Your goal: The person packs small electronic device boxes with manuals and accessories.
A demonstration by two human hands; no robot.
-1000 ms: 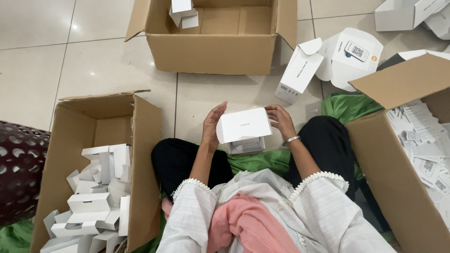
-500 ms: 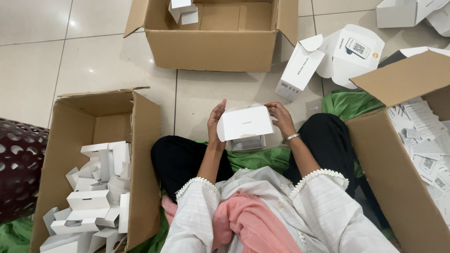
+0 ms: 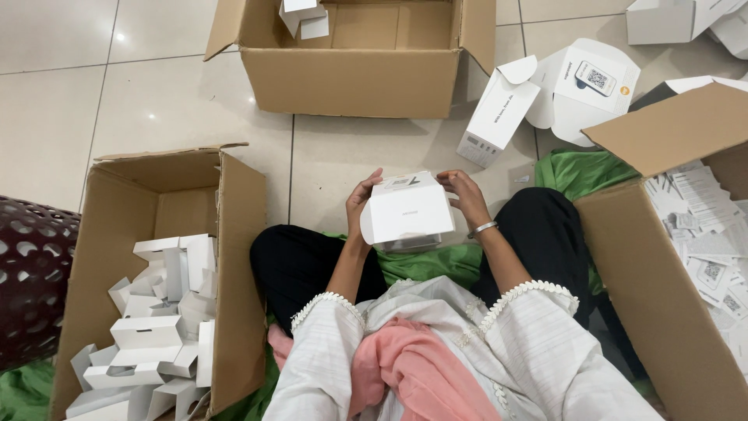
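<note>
Cardboard boxes (image 3: 366, 74) at top, left, right of frame | small white carton (image 3: 407, 210) at frame centre, over lap | left hand (image 3: 360, 206), right hand (image 3: 465, 196) clasping its sides | step: folding carton shut, likely | next: calls for tucking top flap, judged.

I see a small white cardboard box (image 3: 407, 209) at the frame's centre, held off the floor above the lap, its top flap tilted up, plain face toward me.
</note>
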